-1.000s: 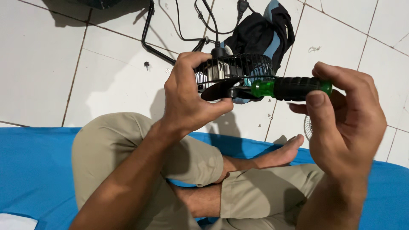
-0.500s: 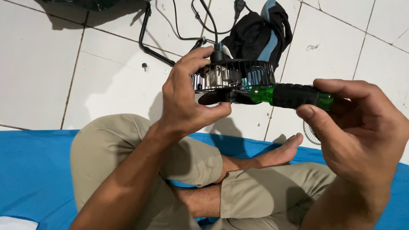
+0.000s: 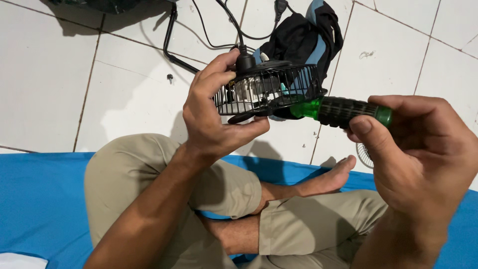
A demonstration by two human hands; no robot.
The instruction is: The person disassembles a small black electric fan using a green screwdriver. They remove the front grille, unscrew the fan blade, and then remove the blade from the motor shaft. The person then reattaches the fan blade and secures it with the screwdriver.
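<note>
Small black fan with a round wire-cage guard [image 3: 269, 89] held in the air above the lap, over white tile floor [image 3: 99, 89]. Left hand [image 3: 214, 119] clamped around its left side, thumb under, fingers curled over the rim. Right hand [image 3: 418, 149] closed on the green-and-black ribbed screwdriver handle [image 3: 343, 110], tip into the fan. Black-and-blue cloth bundle [image 3: 308, 35] just behind. Blue mat [image 3: 40, 199] underneath the crossed legs.

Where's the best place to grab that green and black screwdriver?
Grip the screwdriver by its ribbed black handle, coming from the right, butt end. It lies roughly level with its tip buried in the small black fan, so only the handle is free; the right hand already holds it there.
</note>
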